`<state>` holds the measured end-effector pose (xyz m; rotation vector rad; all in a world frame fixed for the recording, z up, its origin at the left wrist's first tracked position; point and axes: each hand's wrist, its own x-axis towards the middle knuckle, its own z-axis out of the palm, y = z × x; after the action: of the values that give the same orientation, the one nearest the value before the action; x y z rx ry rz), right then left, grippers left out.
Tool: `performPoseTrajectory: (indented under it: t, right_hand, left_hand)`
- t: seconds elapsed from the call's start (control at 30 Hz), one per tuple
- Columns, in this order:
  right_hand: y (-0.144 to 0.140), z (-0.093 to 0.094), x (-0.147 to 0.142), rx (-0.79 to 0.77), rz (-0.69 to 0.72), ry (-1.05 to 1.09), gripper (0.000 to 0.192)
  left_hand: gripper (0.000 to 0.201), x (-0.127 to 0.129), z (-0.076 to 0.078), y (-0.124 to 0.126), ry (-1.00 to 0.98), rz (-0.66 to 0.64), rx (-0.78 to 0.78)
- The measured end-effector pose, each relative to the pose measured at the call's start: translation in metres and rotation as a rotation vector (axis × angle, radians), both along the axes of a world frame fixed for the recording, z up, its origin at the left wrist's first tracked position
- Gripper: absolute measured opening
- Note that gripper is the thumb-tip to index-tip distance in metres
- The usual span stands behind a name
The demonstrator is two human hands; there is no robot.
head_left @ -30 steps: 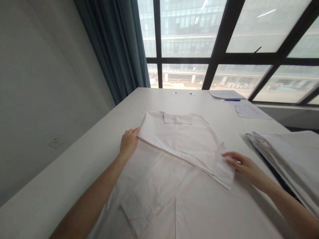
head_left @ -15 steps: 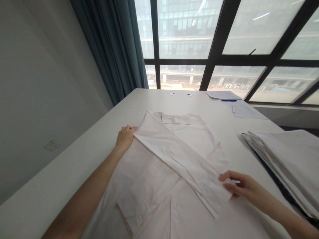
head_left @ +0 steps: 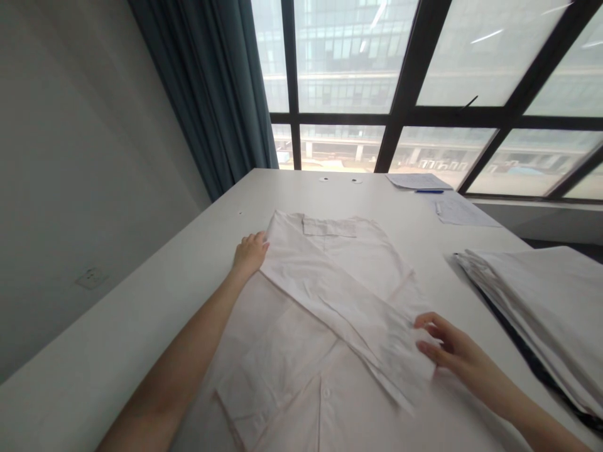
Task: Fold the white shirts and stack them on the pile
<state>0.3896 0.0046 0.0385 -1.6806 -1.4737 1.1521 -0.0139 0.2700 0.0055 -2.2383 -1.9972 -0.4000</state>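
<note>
Shirt (head_left: pixel 301 326) cloth, pale and thin, lies spread flat on the white table (head_left: pixel 117 326). Its collar (head_left: pixel 328 226) points away toward the window, and its bottom end comes toward the person, so its long way runs from near to far. One sleeve (head_left: pixel 348 314) is folded across the front. It runs slanted, from the far left shoulder down to the near right side.

The left hand (head_left: pixel 249 253) sits at the far left shoulder, where the sleeve fold begins. Its fingers curl onto the edge of the cloth, but I cannot tell if it pinches the cloth or just presses on it. The right hand (head_left: pixel 445 348) is at the cuff end of the sleeve. Its fingers are loosely bent and touch the cloth edge, and I cannot tell if it grips.

To the right, a pile of folded white cloth (head_left: pixel 541 314) lies on the table, near the right hand but not touching the shirt. At the far end are two sheets of paper (head_left: pixel 459 210) and one blue pen (head_left: pixel 428 191), well apart from the shirt. Two small round spots (head_left: pixel 339 180) sit near the far edge. One dark blue curtain (head_left: pixel 211 94) hangs at the left of the window (head_left: pixel 424 75).
</note>
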Motion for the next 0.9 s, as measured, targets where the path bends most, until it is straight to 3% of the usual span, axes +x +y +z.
performPoseTrajectory:
  t: [0.1, 0.23, 0.3, 0.4, 0.5, 0.7, 0.9]
  right_hand:
    - [-0.001, -0.002, 0.003, -0.009, -0.001, 0.016, 0.040]
    - [0.002, -0.013, 0.016, -0.132, 0.104, -0.076, 0.032]
    - [0.009, -0.017, 0.021, -0.041, 0.106, -0.283, 0.026]
    - [0.023, -0.016, 0.016, 0.305, 0.050, -0.591, 0.021]
    - [0.033, -0.017, -0.007, 0.550, 0.137, -0.640, 0.026]
    - [0.028, -0.032, -0.050, 0.601, 0.496, -0.687, 0.043]
    - [0.025, -0.038, -0.048, 0.572, 0.560, -0.748, 0.051]
  left_hand:
    - [0.040, -0.003, -0.002, 0.004, 0.006, 0.044, 0.012]
    - [0.040, -0.005, 0.000, 0.005, -0.005, 0.078, 0.049]
    - [0.045, 0.001, 0.003, 0.006, -0.011, 0.053, 0.075]
    - [0.050, 0.019, 0.002, 0.012, -0.005, -0.062, 0.070]
    - [0.049, 0.041, -0.006, 0.019, 0.028, -0.199, -0.008]
    - [0.065, 0.053, -0.019, 0.034, 0.085, -0.243, -0.196]
    - [0.077, 0.038, -0.013, 0.055, 0.117, -0.189, -0.256]
